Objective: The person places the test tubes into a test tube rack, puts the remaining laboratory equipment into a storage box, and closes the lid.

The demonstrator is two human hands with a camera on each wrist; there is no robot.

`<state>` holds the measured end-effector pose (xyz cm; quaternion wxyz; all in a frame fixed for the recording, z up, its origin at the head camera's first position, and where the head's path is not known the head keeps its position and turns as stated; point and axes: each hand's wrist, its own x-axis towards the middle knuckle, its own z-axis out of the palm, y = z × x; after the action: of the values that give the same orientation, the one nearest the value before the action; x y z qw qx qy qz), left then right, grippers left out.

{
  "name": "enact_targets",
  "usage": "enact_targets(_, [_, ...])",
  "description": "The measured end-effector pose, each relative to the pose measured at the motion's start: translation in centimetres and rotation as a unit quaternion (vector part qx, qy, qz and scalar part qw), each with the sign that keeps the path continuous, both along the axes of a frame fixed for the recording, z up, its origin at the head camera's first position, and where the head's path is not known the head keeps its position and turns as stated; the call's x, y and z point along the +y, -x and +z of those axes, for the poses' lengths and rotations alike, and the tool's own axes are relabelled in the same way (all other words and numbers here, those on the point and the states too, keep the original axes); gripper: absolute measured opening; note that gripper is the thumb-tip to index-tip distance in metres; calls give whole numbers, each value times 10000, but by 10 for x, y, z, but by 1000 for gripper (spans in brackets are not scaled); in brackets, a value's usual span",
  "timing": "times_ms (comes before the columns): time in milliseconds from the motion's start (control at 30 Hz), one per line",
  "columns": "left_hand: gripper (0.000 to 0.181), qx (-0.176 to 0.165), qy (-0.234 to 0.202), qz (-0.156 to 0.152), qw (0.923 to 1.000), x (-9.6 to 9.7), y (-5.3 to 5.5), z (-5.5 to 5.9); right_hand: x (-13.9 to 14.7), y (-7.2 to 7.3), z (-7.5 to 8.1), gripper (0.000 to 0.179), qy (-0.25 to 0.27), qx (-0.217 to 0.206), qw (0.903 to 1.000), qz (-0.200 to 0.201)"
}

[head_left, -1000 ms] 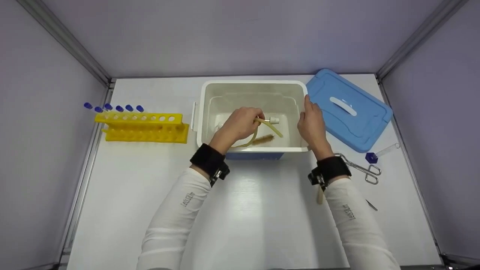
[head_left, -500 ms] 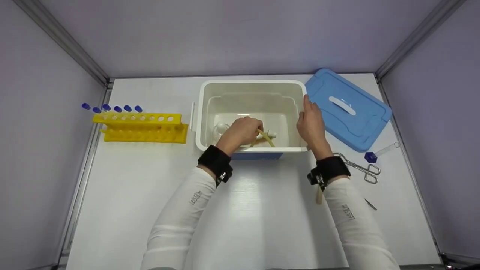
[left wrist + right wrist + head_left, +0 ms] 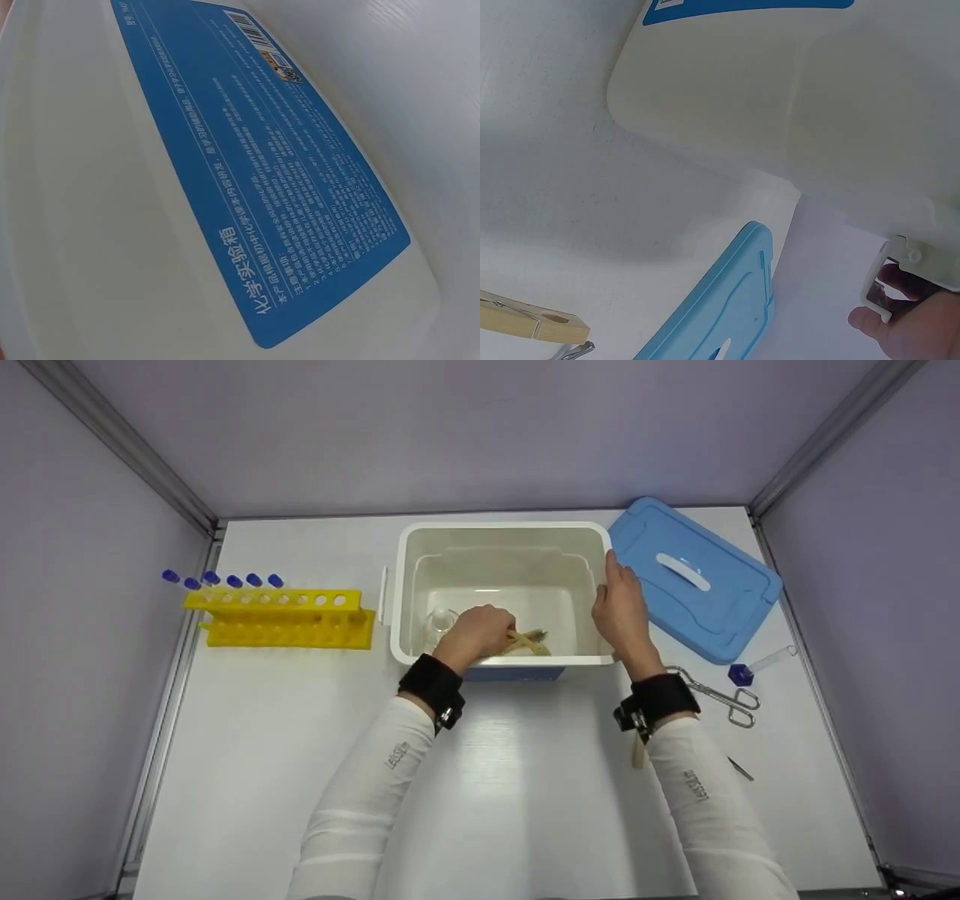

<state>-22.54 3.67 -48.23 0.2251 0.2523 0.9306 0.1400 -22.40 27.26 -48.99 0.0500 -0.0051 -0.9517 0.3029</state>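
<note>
In the head view my left hand (image 3: 480, 634) reaches down inside the white plastic box (image 3: 502, 526), low by its front wall. Its fingers pinch a yellowish rubber tube (image 3: 534, 645), which lies over a bristly brown brush. The fingertips are partly hidden behind the hand. Left of it, a clear glass vessel (image 3: 441, 622) sits on the box floor. My right hand (image 3: 621, 607) holds the box's right side, and in the right wrist view its fingers curl through the white side handle (image 3: 874, 289). The left wrist view has only the box's outer wall with a blue label (image 3: 255, 165).
A yellow rack (image 3: 289, 630) with several blue-capped tubes stands left. The blue lid (image 3: 694, 577) lies right of the box. Farther right are a blue-based measuring cylinder (image 3: 741, 674), metal tongs (image 3: 716, 692) and a small pointed metal tool (image 3: 740, 769). A wooden clamp (image 3: 544, 324) lies near the right wrist.
My left hand has gone down and toward the front of the box with the rubber tube, bringing the tube low over the brush. The right hand has stayed at the box's side.
</note>
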Motion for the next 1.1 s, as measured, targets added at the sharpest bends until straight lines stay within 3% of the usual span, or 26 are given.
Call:
enact_targets(233, [34,-14,18,10,10000,-3,3,3,1,0,-1,59,-48,7,10000,5])
enact_targets(500, [35,412,-276,191,9986,-13,5,11,5,0,-1,59,-25,-33,10000,-8])
enact_targets(800, [31,932,-689,679,9909,-39,2,26,8,1,-1,59,-51,-45,10000,-13])
enact_targets(967, [29,1347,-1088,1147,9782,-62,0,33,9,-1,-3,58,-98,65,9999,-22])
enact_targets(1100, [28,1747,-1539,1715,9573,-81,1,33,10,-1,-3,58,-139,133,9998,-48])
